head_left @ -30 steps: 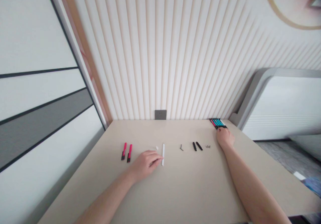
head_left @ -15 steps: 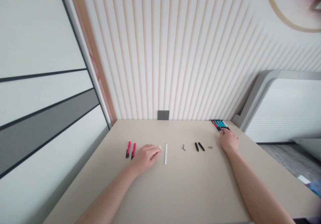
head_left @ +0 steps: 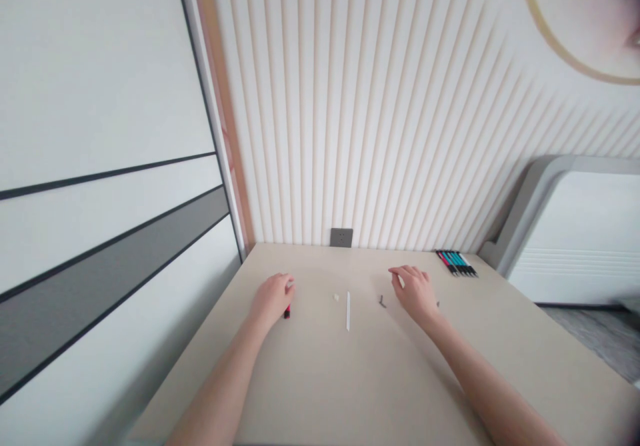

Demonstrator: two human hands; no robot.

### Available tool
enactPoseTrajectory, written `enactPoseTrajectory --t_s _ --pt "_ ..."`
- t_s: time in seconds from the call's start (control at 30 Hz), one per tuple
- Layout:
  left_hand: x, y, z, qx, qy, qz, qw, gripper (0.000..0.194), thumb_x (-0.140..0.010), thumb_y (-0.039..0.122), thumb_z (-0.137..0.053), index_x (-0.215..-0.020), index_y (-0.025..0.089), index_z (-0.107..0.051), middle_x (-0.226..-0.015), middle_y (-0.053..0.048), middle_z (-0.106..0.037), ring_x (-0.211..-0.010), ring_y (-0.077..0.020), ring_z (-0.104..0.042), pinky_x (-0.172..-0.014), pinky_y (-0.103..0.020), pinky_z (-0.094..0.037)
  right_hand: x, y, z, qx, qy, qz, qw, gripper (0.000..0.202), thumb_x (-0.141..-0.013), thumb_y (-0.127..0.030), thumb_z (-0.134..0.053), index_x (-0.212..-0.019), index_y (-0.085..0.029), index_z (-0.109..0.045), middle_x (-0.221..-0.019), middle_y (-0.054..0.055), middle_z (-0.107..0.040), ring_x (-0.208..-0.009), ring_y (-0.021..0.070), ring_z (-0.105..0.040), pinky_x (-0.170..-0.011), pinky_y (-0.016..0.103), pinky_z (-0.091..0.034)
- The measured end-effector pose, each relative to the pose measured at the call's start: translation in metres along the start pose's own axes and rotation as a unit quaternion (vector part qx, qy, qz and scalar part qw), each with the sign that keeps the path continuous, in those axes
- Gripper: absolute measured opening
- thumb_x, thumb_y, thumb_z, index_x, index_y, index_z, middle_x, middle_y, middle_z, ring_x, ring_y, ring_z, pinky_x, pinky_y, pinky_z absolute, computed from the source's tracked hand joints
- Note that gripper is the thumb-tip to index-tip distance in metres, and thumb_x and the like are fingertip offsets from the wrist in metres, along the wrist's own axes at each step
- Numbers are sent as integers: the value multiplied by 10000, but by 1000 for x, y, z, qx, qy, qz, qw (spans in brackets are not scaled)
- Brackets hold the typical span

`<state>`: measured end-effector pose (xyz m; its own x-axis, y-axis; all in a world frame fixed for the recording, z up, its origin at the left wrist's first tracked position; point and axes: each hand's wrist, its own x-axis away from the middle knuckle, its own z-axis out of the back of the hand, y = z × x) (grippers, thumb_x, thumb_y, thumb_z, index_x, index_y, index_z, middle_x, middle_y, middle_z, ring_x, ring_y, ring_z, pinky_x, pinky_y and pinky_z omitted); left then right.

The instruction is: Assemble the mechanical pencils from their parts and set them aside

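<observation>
My left hand is low over the left side of the table, fingers curved and a small gap showing between thumb and forefinger. Beneath it, a pink and black pen part pokes out; the hand hides the rest. My right hand hovers right of centre, fingers stretched to the left, with nothing seen in them. It covers the spot where two black pen parts lay. Between the hands lie thin white rods, small whitish pieces and small grey parts.
A row of several pens, pink, teal and white with black ends, lies at the table's back right corner. A dark socket sits on the ribbed wall. A tall cabinet stands left, a grey-white headboard right.
My right hand has left the pen row and moved left toward the middle. My left hand has gone from beside the whitish pieces back over the pink pen parts. The view has shifted slightly.
</observation>
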<state>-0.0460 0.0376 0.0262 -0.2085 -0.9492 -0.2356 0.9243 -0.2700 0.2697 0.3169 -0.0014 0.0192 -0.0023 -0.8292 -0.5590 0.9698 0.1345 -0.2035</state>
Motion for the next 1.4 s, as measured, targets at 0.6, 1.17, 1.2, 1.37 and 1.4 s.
enactPoseTrajectory --t_s 0.6,1.17,1.2,1.37,1.4 --pt "9 33 -5 -20 -68 -81 994 160 -902 259 -530 -980 183 -647 -980 -94 -692 -913 -237 -641 -811 -326 -444 8 -109 -35 -107 -174 49 978 182 -904 -352 -564 -951 -231 -691 -946 64 -695 -942 227 -578 -814 348 -336" --pt "17 64 2 60 0 -313 948 188 -955 225 -483 -1057 235 -640 -948 -40 -617 -869 -175 -574 -820 -309 -450 21 -88 -18 -348 -61 75 932 207 -922 -283 -512 -978 -206 -696 -911 66 -673 -780 171 -622 -753 312 -503" --pt "17 65 1 72 -2 -312 947 187 -958 230 -478 -1054 231 -639 -945 -42 -617 -876 -174 -578 -819 -307 -456 21 -89 -17 -354 -59 79 930 214 -926 -288 -511 -988 -208 -700 -914 68 -667 -777 168 -624 -748 306 -507" --pt "18 64 -2 114 -2 -301 947 210 -977 267 -438 -1052 223 -628 -959 -46 -620 -911 -180 -584 -837 -319 -470 23 -94 -17 -353 -64 104 927 223 -935 -302 -514 -1021 -237 -710 -904 62 -657 -800 175 -621 -760 306 -507" --pt "18 64 -2 117 -2 -300 947 213 -979 271 -433 -1055 222 -625 -965 -47 -620 -915 -180 -584 -839 -318 -471 24 -95 -17 -352 -67 108 927 221 -935 -301 -516 -1028 -242 -709 -905 59 -658 -796 173 -619 -760 306 -506"
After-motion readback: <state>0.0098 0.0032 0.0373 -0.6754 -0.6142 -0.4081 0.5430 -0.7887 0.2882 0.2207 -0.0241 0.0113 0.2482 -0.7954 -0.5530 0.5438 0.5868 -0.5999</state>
